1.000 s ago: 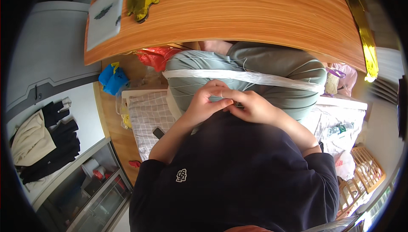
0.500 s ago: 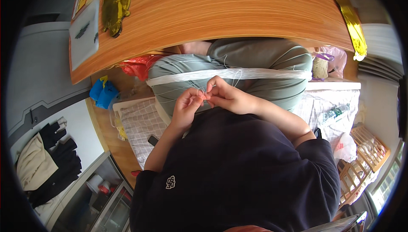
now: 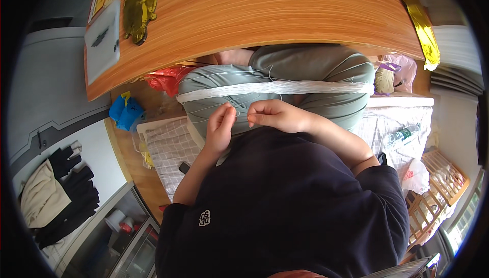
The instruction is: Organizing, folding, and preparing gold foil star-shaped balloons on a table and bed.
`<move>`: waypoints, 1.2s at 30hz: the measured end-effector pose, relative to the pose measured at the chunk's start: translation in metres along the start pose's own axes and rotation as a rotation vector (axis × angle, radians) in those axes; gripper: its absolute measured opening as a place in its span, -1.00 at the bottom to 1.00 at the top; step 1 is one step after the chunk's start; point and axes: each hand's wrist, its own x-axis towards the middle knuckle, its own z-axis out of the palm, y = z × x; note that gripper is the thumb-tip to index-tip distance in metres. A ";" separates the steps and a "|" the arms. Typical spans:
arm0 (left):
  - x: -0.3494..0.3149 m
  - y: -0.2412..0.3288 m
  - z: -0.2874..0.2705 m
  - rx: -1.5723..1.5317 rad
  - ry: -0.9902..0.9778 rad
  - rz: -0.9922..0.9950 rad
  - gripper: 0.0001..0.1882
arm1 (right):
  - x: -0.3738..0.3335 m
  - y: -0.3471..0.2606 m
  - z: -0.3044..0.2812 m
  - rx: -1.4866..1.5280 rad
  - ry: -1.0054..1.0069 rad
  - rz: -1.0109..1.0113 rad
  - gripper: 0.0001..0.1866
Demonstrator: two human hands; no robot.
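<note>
Our left hand (image 3: 220, 125) is pinched closed on what looks like fine thread (image 3: 238, 114); our right hand's (image 3: 275, 115) fingertips are closed too, can't tell on what. White strand bundle (image 3: 275, 88) lies across both knees (image 3: 214, 76), long axis left to right. Pink bag (image 3: 406, 70) by the right knee, red bag (image 3: 170, 80) by the left, contents unclear.

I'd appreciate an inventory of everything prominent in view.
Wood-grain table: one, brown, top
Thin thread bundle: one, white, across lap
Shiny foil pieces: two, gold, table's sides
Flat rectangular sheet: one, whitish, table's left
Crumpled plastic bag: one, red, below table
Plastic bottle: one, transparent, right
Slatted wooden rack: one, tan, lower right
Cloth garments: count unclear, cream/black, left
Trousers: one pair, grey-green, lap
T-shirt: one, navy, centre
Left hand, right hand: one each, above lap
</note>
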 end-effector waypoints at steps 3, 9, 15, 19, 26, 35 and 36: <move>0.002 0.008 0.011 0.361 0.084 0.167 -0.73 | 0.006 -0.007 0.012 0.024 0.111 -0.095 -0.77; 0.001 -0.008 0.017 0.081 0.264 0.118 -0.72 | 0.005 -0.025 0.028 -0.535 0.155 -0.291 -0.85; 0.002 0.013 0.029 -0.128 0.335 -0.065 -0.62 | 0.005 -0.014 0.024 -0.897 0.107 -0.452 -0.85; 0.011 0.007 0.016 -0.826 0.249 -0.198 -0.54 | 0.002 -0.013 0.024 -1.028 0.067 -0.255 -0.86; 0.008 -0.012 -0.018 -0.027 0.065 -0.099 -0.45 | 0.003 0.003 0.012 -0.403 0.347 -0.142 -0.84; 0.000 0.009 0.007 -0.064 -0.028 -0.040 -0.57 | 0.000 0.017 0.017 -0.535 0.251 -0.049 -0.79; -0.001 0.011 0.009 -0.174 -0.044 -0.050 -0.61 | 0.000 0.018 0.016 -0.537 0.277 -0.022 -0.77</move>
